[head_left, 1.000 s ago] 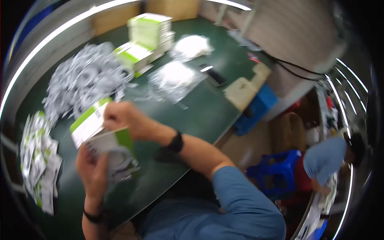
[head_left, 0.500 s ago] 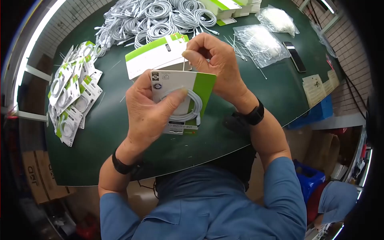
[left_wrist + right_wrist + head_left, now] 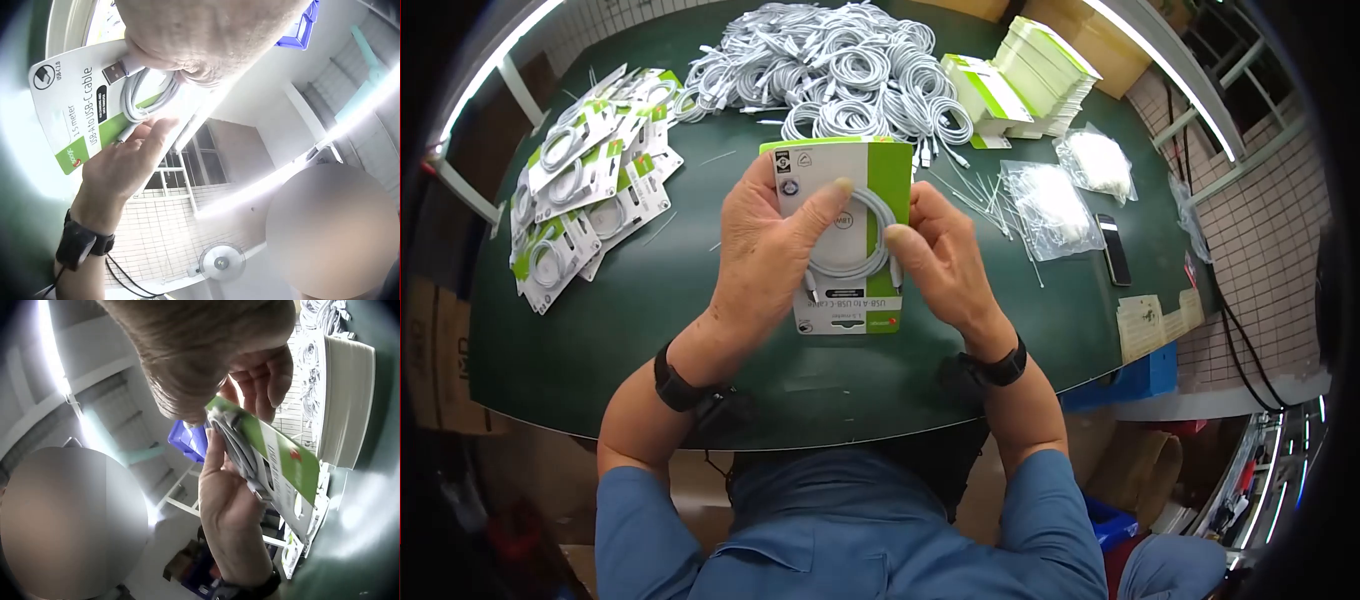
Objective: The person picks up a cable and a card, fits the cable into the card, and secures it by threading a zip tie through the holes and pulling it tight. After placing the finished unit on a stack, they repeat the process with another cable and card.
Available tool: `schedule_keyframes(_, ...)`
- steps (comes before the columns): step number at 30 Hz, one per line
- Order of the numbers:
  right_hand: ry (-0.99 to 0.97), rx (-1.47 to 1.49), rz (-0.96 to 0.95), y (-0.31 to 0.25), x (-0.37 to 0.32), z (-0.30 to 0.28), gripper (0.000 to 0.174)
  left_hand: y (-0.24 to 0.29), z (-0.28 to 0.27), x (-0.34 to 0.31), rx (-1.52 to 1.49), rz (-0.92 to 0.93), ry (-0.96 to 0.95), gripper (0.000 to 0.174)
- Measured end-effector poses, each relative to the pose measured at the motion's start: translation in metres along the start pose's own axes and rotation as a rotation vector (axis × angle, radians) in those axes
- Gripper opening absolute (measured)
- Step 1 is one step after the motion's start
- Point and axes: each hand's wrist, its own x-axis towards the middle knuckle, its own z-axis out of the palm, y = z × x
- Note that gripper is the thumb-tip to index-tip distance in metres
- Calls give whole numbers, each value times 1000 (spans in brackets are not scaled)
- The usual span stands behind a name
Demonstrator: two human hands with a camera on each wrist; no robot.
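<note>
In the head view a white and green card (image 3: 840, 310) with a coiled pale cable (image 3: 878, 262) on its face is held above the table. My left hand (image 3: 765, 240) grips its left side, thumb across the coil. At the right edge, my right hand (image 3: 948, 260) pinches the card with curled fingers, thumb beside the coil. In the left wrist view, the card (image 3: 62, 103) shows a USB-A plug (image 3: 115, 72) and "USB-A to USB-C cable" print. The right wrist view shows the card (image 3: 290, 465) tilted between both hands.
Coiled cables (image 3: 850, 60) are heaped at the back. Carded cables (image 3: 585, 190) lie at the left, stacked green and white cards (image 3: 1040, 80) back right. Bags of white ties (image 3: 1050, 208), loose ties and a phone (image 3: 1114, 250) lie at the right.
The second card or box piece behind the held card is now mostly hidden. My right hand has come down from above to the card's right edge, and the card stands more upright.
</note>
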Motion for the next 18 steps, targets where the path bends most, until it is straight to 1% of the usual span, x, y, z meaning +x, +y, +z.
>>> schedule_keyframes(2, -93, -150, 33, 0, -2, 8, 32, -1, -2, 2, -12, 11, -6, 27)
schedule_keyframes(3, -87, -142, 27, 0, -1, 10, 32, -2, -4, 3, -2, 12, -11, 27)
schedule_keyframes(6, -111, -102, 62, -1, -1, 5, 35, -7, -6, 8, -226, -49, -77, 32)
schedule_keyframes(7, -93, -91, 48, -1, -1, 4, 35, -7, -5, 10, -208, -50, -95, 32)
schedule_keyframes(10, -149, 151, 126, 0, 1, 0, 34, -2, -2, 10, -247, -113, -64, 35)
schedule_keyframes(11, -133, 161, 101, 1, 2, -1, 34, -4, -1, 11, -226, -108, -86, 35)
schedule_keyframes(14, -103, 59, 81, 6, 1, -1, 33, -10, -2, 10, -214, -90, -35, 49)
schedule_keyframes(15, -88, 64, 67, 7, 2, -2, 33, -7, 0, 8, -201, -89, -52, 49)
schedule_keyframes(18, 15, 29, -30, 8, 2, -5, 30, -1, 4, 3, 168, 191, -56, 65)
